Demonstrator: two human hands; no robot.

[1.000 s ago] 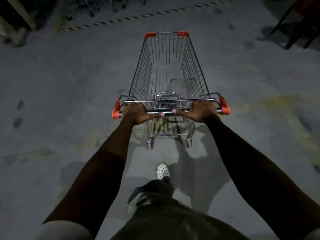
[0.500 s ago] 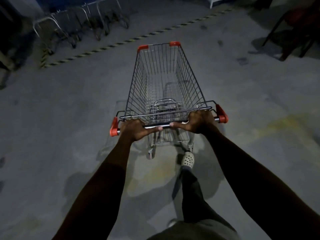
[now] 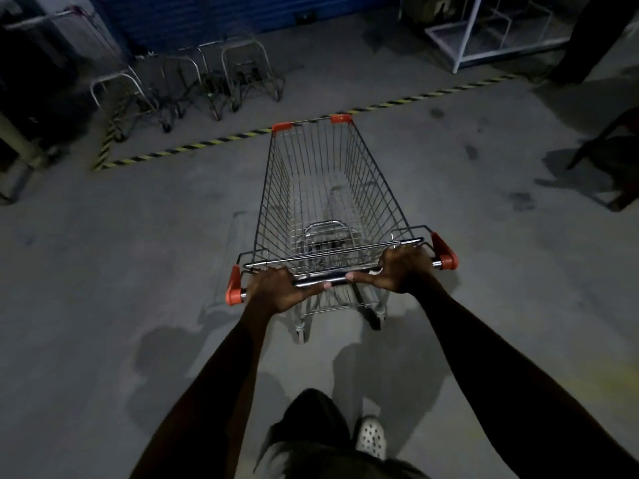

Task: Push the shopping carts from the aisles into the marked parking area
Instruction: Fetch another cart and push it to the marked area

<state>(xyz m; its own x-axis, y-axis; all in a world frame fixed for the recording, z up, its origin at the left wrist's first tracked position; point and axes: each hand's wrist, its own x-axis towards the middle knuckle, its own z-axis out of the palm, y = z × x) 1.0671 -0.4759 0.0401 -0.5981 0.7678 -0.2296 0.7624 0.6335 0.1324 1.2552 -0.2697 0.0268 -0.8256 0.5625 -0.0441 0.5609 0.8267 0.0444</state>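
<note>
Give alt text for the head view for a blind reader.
Left hand and right hand grip the handle of an empty shopping cart pointed toward a yellow-and-black striped floor line. Beyond it, parked cart frames stand by a blue wall.

The shopping cart (image 3: pixel 332 198) is shiny wire metal with orange plastic corners, on matt grey concrete floor (image 3: pixel 121 271).

- Both bare arms stretch forward, nearly straight.
- The left hand (image 3: pixel 276 288) curls its fingers over the cart handle (image 3: pixel 320 281), thumb lying along the bar.
- The right hand (image 3: pixel 404 271) grips the same bar, thumb pointing inward toward the left thumb.
</note>
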